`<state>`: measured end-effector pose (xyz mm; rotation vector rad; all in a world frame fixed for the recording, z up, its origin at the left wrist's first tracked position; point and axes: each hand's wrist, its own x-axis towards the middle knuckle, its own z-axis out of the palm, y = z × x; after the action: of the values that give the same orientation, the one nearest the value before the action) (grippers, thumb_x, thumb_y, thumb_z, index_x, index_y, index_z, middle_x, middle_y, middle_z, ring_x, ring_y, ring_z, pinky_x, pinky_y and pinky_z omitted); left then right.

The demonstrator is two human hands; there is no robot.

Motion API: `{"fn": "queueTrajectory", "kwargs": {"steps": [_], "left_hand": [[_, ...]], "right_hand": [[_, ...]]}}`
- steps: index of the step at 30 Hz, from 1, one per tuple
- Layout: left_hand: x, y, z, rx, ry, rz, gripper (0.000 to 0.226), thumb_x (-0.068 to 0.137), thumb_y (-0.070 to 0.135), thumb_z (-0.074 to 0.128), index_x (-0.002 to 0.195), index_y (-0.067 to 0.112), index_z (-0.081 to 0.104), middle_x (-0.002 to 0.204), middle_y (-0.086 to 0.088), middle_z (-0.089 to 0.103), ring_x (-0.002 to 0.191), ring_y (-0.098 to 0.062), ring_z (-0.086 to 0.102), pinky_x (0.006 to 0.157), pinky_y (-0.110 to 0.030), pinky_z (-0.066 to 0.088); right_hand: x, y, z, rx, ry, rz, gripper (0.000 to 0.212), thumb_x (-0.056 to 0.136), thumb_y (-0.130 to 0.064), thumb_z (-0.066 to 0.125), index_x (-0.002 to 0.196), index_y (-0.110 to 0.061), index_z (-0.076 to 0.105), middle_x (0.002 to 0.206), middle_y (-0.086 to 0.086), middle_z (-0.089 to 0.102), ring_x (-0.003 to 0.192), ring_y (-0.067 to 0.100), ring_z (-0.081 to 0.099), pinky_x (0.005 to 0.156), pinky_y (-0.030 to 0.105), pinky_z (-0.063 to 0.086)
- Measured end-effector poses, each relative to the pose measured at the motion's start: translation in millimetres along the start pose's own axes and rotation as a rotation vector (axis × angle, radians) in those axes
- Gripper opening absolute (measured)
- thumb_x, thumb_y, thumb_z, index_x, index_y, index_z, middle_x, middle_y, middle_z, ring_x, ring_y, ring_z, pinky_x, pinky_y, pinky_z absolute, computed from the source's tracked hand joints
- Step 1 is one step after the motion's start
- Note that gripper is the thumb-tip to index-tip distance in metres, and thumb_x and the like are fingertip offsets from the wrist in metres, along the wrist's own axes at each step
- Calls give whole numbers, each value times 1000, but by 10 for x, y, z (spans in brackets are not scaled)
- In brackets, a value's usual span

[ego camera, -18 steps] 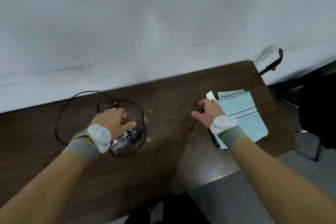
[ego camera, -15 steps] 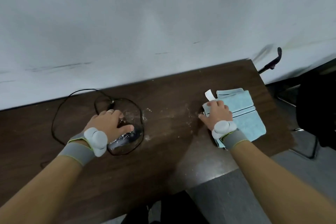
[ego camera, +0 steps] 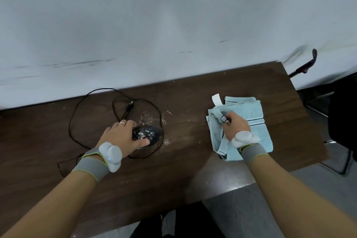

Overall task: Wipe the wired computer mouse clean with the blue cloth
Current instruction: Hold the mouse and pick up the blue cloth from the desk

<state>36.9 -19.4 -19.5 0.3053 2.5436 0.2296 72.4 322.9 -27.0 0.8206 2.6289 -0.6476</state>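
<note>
The right hand, flat on the blue cloth a moment ago, now bunches a fold in closed fingers near the bench's right edge. The left hand cups the dusty mouse mid-bench, cable looped behind. Wiping looks imminent.

Dim, soft, wide-angle edge distortion
</note>
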Motion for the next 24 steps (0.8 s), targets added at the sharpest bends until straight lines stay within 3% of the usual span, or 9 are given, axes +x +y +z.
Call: {"fn": "queueTrajectory", "kwargs": {"steps": [3,5,10,14,16,19,21,24], "left_hand": [[-30,-29,18,-44,15,-12,79,71,74,48,127,19,41,129,-8,50,119,-29,45,96,-45,38],[-40,-33,19,-64,35,-9,81,70,73,50,129,18,39,130,-8,49,120,-29,45,97,-46,38],[-83,-83,59,-74,16,-10,90,64,68,64,132,18,34,131,-8,47,121,-29,44,98,-46,38],[-116,-102,142,-42,10,-13,85,65,52,74,132,19,34,131,-6,44,121,-28,43,98,-43,37],[-115,-109,184,-10,52,-4,80,66,45,76,131,20,36,130,-6,44,120,-28,42,97,-43,38],[-103,-127,235,13,96,6,76,67,40,76,129,20,38,129,-6,45,117,-28,43,96,-42,39],[-107,-137,277,18,130,24,73,67,40,76,128,21,39,128,-6,46,116,-28,44,94,-42,39],[-120,-151,338,4,181,52,72,67,39,77,127,20,43,126,-6,48,114,-29,45,93,-44,40]], "right_hand": [[-48,-50,10,178,-57,29,29,88,-16,56,116,-13,59,116,15,66,107,36,58,84,32,42],[-74,-65,36,231,-46,49,32,86,-19,59,118,-12,57,119,16,64,109,37,57,89,36,43],[-273,-140,209,-183,13,58,76,65,-54,73,129,-27,41,132,10,41,124,36,38,95,51,37],[-285,-92,285,-200,11,66,64,76,-35,68,132,-37,37,139,8,35,126,37,34,93,58,38],[-258,-58,275,-203,65,48,54,83,-19,61,130,-35,40,136,10,40,121,38,39,89,56,43],[-234,22,230,-143,110,5,58,80,-2,57,131,-27,42,133,13,45,119,39,42,89,53,45],[-225,103,189,-64,119,10,60,77,-1,62,131,-17,43,133,18,44,118,42,42,92,51,43],[-258,265,146,-125,113,71,61,76,-17,69,131,-15,43,136,19,40,119,45,39,95,51,40]]}}
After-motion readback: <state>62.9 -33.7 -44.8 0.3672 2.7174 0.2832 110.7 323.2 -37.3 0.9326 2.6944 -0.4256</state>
